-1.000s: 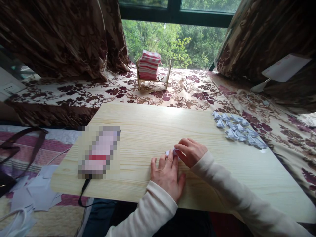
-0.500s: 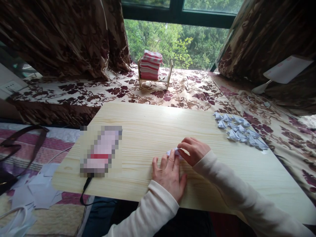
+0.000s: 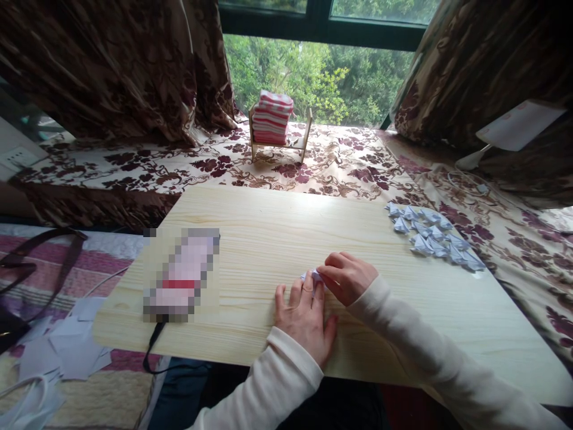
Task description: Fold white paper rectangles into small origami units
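A small piece of folded white paper lies on the pale wooden table, mostly covered by fingers. My left hand rests palm down with its fingers spread, and its fingertips press the paper against the tabletop. From the right, my right hand pinches the paper's edge between thumb and fingers. How the paper is folded under the hands is hidden.
Several folded white paper pieces sit in rows at the table's right edge. A blurred-out phone-like object with a black cable lies at left. Loose white sheets are on the bedding. A small rack holds striped cloths behind the table.
My right hand has shifted slightly left, bringing its pinching fingertips closer to the left fingertips on the paper. The left hand stays nearly still, pressing down.
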Tool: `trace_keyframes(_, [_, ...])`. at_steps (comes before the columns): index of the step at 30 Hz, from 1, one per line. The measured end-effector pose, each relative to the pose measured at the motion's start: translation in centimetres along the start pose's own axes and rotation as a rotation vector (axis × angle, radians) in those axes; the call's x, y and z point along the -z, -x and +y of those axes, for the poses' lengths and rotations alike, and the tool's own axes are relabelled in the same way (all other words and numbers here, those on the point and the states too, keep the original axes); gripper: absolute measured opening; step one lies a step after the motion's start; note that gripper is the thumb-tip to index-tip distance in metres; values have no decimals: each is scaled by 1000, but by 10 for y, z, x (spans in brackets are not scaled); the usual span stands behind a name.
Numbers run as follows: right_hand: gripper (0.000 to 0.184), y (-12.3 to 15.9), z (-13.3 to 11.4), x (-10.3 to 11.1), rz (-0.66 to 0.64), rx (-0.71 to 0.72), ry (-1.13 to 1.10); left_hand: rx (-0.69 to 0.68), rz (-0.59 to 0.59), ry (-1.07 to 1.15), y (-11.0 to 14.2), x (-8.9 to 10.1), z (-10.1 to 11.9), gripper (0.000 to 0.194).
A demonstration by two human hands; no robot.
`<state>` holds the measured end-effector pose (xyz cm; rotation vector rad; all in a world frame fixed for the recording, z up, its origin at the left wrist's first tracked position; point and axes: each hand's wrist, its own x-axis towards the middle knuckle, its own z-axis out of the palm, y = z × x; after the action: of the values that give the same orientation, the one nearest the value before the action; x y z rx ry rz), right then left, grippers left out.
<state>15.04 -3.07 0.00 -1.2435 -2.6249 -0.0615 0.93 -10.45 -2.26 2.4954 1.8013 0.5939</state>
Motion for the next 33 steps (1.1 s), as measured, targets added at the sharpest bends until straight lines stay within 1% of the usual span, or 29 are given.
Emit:
trace_keyframes(7, [21, 1, -1, -6, 32, 17, 20, -5, 11, 12, 0, -1, -1, 50])
trace_keyframes(11, [23, 1, 0, -9, 53, 26, 20, -1, -8, 28, 0, -1, -1, 50])
trace_keyframes(16, [27, -1, -3, -6, 108, 38, 7, 7, -19, 30, 1, -1, -1, 51])
trace_keyframes(22, [26, 2, -7, -3, 137, 26, 21, -5, -5, 9, 0, -1, -1, 52])
trace_keyframes(28, [25, 4, -5, -5, 83, 37, -50, 5, -6, 17, 0, -1, -1, 51])
trace_keyframes(33, [25, 4, -5, -6, 70, 42, -69, 9, -12, 26, 1, -2, -1, 51])
